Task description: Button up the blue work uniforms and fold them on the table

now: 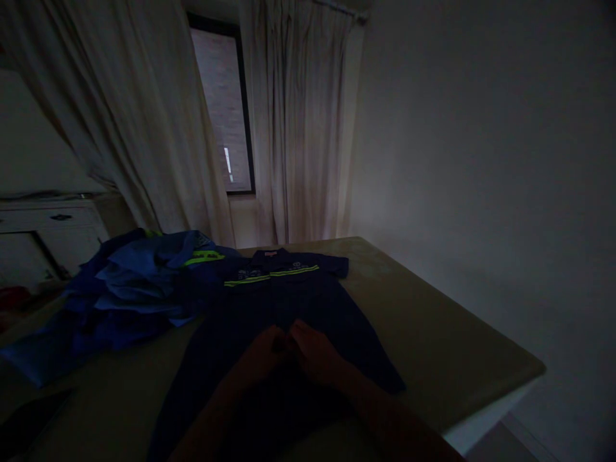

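A dark shirt (283, 308) is being spread flat along the middle of the table (447, 333), collar toward the far edge. Its front is being pinched by the left hand (262, 353) and the right hand (312, 351), fingers drawn together, knuckles touching. A blue pile (129, 289) is being kept at the far left corner.

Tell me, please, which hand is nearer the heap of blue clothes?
Left. The left hand lies on the dark shirt, closer to the blue heap; the right hand is beside it, farther away.
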A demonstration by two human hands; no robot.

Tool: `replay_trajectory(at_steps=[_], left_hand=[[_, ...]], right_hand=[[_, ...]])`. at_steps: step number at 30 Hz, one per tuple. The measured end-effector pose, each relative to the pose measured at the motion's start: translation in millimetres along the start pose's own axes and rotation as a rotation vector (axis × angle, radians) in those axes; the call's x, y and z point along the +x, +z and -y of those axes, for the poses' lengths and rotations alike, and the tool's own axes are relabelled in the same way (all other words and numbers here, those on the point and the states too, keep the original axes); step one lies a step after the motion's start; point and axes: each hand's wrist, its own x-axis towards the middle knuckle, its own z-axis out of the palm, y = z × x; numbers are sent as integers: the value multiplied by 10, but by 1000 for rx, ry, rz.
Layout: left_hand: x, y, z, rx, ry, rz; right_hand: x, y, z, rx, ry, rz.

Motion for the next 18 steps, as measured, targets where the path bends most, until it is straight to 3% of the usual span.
replay_trajectory(at_steps=[3, 7, 9, 13, 18], left_hand=[[-1, -86, -51, -134, 6, 15], [-7, -162, -109, -104, 67, -89], [-2, -145, -100, -49, 62, -108], [13, -54, -24, -39, -29, -33], [11, 18, 25, 36, -45, -21]], right_hand=[[21, -15, 1, 98, 21, -75], [36, -6, -28, 175, 60, -160], [34, 10, -50, 150, 53, -140], [20, 37, -78, 75, 6, -61], [11, 67, -91, 117, -7, -67]])
